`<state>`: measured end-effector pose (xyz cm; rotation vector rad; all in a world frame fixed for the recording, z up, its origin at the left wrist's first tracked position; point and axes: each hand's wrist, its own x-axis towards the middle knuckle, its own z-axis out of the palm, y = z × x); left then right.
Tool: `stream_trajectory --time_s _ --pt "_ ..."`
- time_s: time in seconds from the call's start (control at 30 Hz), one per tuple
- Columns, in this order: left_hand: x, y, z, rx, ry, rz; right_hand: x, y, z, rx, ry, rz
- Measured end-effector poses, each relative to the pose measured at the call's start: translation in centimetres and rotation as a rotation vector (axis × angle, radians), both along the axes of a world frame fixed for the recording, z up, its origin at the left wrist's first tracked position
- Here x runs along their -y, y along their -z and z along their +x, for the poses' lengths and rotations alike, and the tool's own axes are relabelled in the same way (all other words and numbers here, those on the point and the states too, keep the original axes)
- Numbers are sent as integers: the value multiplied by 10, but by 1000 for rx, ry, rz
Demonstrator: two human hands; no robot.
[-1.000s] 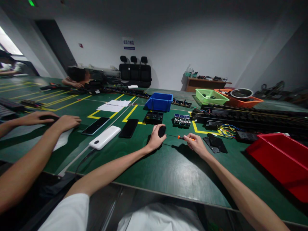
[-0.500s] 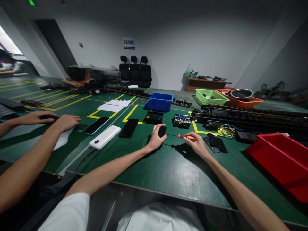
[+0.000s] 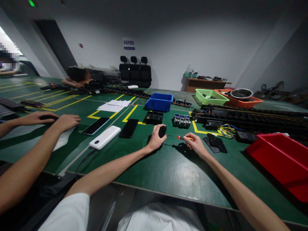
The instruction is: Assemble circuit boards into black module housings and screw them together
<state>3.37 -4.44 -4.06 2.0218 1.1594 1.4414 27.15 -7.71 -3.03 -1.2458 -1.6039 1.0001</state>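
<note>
My left hand (image 3: 157,138) is closed around a small black box-like part (image 3: 162,131), holding it just above the green table. In my right hand (image 3: 195,143) is a screwdriver with an orange handle (image 3: 189,138), pinched between the fingers. Its thin shaft points left, and the tip reaches the side of the black part; the exact contact is too small to make out. Beyond my hands sit a group of black modules (image 3: 154,117) and a cluster of small circuit boards (image 3: 182,120). Flat black plates (image 3: 217,143) lie right of my right hand.
A blue bin (image 3: 159,102) stands behind the modules, and a red bin (image 3: 281,160) at the right. A white power bank (image 3: 105,137), a black phone (image 3: 129,128) and another phone (image 3: 95,125) lie left. A co-worker's hands (image 3: 68,122) are at the far left.
My right-hand fingers have shifted slightly around the screwdriver handle, covering more of it. My left hand and the black part stay in place.
</note>
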Motion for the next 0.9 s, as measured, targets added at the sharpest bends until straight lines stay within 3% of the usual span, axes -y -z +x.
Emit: stream_trajectory --time_s 0.2,0.37,0.9 --pt "-2 1 0 15 -7 -9 0 -4 -1 72 55 258" --pt "-1 0 0 6 -13 -13 5 -7 -1 161 97 303" --pt "5 -6 1 -32 14 53 -2 -2 1 36 3 -10"
